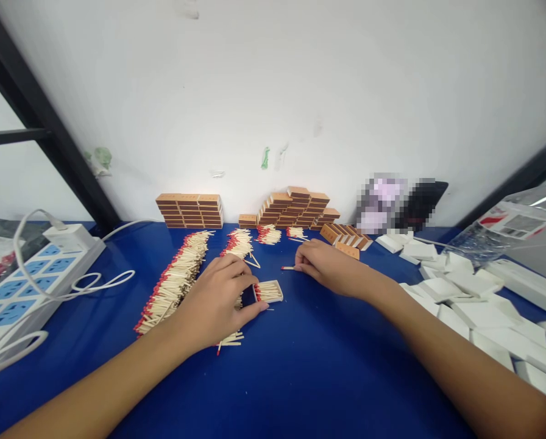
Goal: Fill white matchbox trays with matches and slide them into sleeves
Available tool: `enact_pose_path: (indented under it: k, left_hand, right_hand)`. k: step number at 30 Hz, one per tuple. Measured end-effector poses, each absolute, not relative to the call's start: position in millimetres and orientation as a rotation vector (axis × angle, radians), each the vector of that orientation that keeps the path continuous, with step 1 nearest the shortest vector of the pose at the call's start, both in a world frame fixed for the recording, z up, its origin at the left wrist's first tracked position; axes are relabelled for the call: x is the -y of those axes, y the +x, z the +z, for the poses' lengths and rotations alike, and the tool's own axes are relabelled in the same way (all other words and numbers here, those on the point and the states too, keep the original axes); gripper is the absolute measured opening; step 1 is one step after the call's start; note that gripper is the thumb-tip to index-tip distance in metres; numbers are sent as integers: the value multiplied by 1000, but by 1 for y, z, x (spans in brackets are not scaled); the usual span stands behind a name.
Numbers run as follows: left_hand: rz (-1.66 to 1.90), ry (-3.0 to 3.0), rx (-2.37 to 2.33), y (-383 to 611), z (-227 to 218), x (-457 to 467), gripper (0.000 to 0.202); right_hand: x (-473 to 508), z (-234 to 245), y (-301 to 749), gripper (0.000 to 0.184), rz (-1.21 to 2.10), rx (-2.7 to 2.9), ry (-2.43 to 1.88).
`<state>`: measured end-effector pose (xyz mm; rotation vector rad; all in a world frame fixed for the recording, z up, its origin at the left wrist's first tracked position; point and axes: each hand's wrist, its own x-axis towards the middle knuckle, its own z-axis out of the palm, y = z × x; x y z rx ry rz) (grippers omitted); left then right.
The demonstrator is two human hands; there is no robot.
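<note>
Near the middle of the table, my left hand (225,299) grips the left end of a small white matchbox tray (280,291), thumb on the near side and fingers on the far side. Red-tipped matches (267,291) lie in the tray. To the right and slightly farther back, my right hand (316,262) pinches a single match (288,267), its red head pointing left. A long row of matches (177,280) lies left of my left hand, with a second, partly hidden pile (239,244) beyond it. Two small match bunches (269,235) sit farther back.
Stacked brown matchboxes (189,210) and a stepped matchbox stack (294,207) stand against the wall. More matchboxes (346,236) lean at right. White empty trays (483,305) are heaped on the right. A power strip (39,274) with white cables lies left; a plastic bag (496,225) lies back right.
</note>
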<state>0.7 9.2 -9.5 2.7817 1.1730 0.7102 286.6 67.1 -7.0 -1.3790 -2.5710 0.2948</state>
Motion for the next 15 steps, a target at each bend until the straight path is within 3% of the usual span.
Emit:
enact_pose_path:
  k: [15]
  left_hand:
    - [729, 2794, -1122, 1, -7, -7, 29]
  right_hand:
    - [-16, 11, 243, 11, 510, 2602, -1119]
